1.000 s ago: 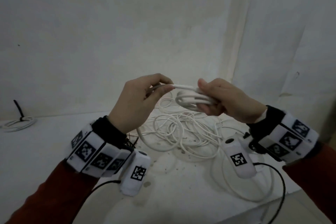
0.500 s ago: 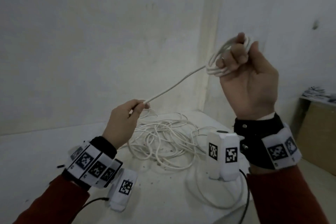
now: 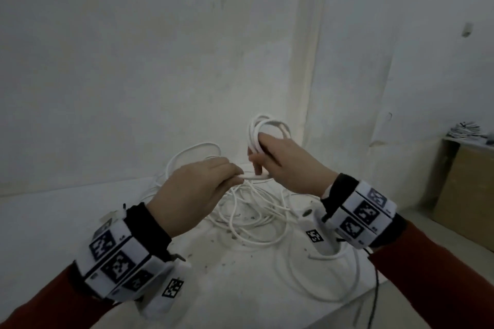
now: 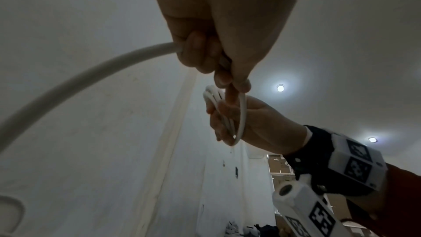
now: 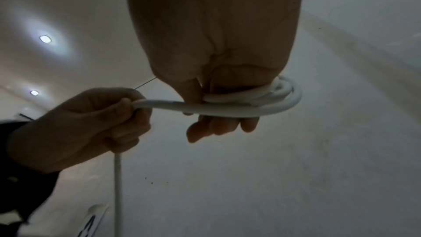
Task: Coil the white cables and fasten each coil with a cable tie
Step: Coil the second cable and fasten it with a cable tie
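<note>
Cable (image 3: 251,176) feeds best if the left hand (image 3: 192,192), pinching it at nine o'clock, lays even loops into the coil (image 3: 263,131) clamped in the right hand (image 3: 291,165) grip.

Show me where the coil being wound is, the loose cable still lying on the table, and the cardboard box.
coil (image 3: 267,125), head view: top of the loops held by the right hand.
loose cable (image 3: 254,211), head view: tangled strands on the table.
cardboard box (image 3: 470,195), head view: its brown front face, far right.
</note>
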{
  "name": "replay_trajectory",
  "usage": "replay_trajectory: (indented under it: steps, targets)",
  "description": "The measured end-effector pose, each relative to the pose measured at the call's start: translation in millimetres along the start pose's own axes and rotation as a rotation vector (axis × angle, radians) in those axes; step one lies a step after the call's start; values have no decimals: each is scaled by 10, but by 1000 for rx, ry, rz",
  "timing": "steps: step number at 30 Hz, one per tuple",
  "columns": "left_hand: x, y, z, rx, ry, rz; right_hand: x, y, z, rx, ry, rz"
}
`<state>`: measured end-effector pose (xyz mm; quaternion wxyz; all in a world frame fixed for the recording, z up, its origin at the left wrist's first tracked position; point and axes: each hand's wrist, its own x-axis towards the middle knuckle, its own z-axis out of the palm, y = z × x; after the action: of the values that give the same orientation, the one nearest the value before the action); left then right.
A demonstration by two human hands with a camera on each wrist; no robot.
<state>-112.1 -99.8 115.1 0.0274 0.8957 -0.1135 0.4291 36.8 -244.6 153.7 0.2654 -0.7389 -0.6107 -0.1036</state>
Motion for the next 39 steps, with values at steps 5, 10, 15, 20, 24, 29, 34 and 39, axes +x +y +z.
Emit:
replay_trajectory:
  steps: [5,10,15,20,24,29,34,39]
  targets:
    - [64,-56,-83,-86,86,-12,-192,-68,-31,425,-206,82]
    - [217,10,-106,-286,193,-121,-273,-178,-40,724,-123,134]
    - [357,-10,-18,-459,268,-204,-238,-249,-98,1285,-55,106]
    - [400,-166,207,-664,309,-390,-242,-335,-353,1582,214,-39]
    - [196,-324,474,-703,247,-553,-278,-296,-788,1682,376,-355]
    - [-53,-264,597,-534,94,-456,-180,-168,-917,1669,503,-373]
    - [-89,38,467,-225,-23,-211,-13,-14,-633,1209,731,-177]
    - [-2,205,248,-99,62,-136,2,114,-355,638,567,-78]
